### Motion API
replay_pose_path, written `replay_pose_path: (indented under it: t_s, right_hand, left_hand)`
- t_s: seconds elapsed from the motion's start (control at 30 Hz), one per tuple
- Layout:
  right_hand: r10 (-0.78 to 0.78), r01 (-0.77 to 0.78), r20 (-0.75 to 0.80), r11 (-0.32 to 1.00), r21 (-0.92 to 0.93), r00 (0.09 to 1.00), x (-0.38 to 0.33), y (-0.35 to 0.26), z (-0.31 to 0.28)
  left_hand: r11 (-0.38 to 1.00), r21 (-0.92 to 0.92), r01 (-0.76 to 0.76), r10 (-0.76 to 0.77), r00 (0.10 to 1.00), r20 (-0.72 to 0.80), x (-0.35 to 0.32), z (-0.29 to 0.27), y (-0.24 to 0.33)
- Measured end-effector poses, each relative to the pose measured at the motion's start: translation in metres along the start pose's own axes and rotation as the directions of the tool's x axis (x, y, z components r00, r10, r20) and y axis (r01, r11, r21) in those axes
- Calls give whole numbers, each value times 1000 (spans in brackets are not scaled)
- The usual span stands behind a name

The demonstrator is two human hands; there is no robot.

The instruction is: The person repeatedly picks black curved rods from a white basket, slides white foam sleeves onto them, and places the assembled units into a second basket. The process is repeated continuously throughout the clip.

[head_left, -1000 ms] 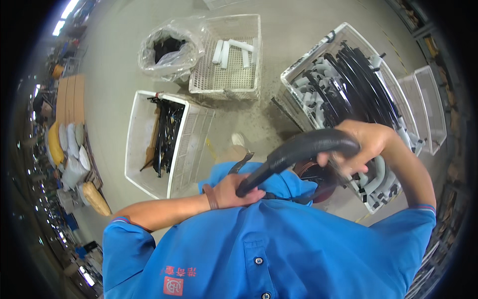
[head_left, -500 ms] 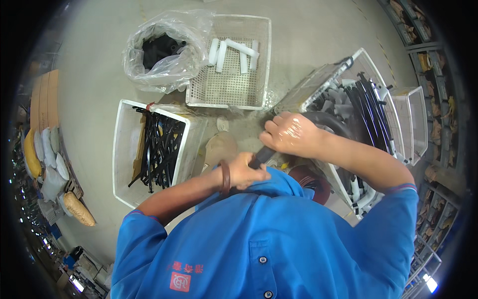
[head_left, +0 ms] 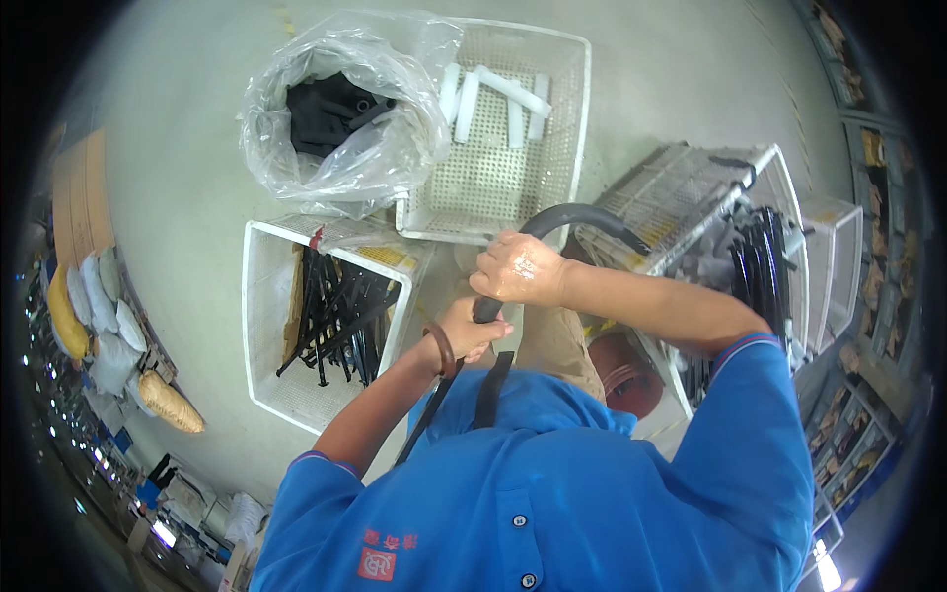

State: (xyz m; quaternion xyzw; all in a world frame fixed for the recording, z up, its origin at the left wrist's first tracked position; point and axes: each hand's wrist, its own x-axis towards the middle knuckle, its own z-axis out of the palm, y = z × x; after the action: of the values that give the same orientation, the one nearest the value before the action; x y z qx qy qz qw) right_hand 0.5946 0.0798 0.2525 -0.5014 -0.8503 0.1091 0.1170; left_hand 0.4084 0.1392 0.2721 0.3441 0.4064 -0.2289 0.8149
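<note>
Both hands are closed on a dark curved tube (head_left: 575, 215) in front of my body. My right hand (head_left: 518, 268), its back wet and shiny, wraps round the tube where the bend begins. Just below it, my left hand (head_left: 469, 331) grips the lower end, a brown bangle on its wrist. From my right hand the tube arcs up and over to the right, ending above a tilted crate. Below my left hand two dark bar-like lengths (head_left: 493, 390) lie against my blue shirt; whether they join the tube I cannot tell.
A clear bag of black tubes (head_left: 330, 113) stands beside a white crate (head_left: 582, 109) holding several white tubes. A left crate (head_left: 249, 326) holds black rods. At right, a tilted crate (head_left: 774, 158) holds black bars, near a reddish-brown bucket (head_left: 631, 380). Shelves line the far right.
Both hands have shifted left and slightly up with the tube. Its curved part now stands out above the crates, and dark lengths show against my shirt.
</note>
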Motion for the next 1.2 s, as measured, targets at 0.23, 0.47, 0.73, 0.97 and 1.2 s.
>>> replay_pose_path:
  t_s: [0.23,0.47,0.73,0.97,1.2]
  right_hand:
    - [65,-27,-88,925,380,994,10,99,123]
    - [844,-904,332,420,83,422,-44,344,373]
    - [948,-975,238,220,-20,209,-73,544,561]
    - [780,-976,625,-153,157,-21,-50,390,628]
    - [750,-226,630,-590,775,201,-5,196,461]
  left_hand:
    - [991,133,-9,62,912,-406,91,-55,-31]
    - [956,-158,247,-286,655,-700,107,-117,-152]
    - [904,-299,306,-409,416,-812,85,-123,-298]
    - [885,-387,261,-466,493,-735,84,-126,-261]
    - [975,-210,71,-210,597,-774,92,-129,-145]
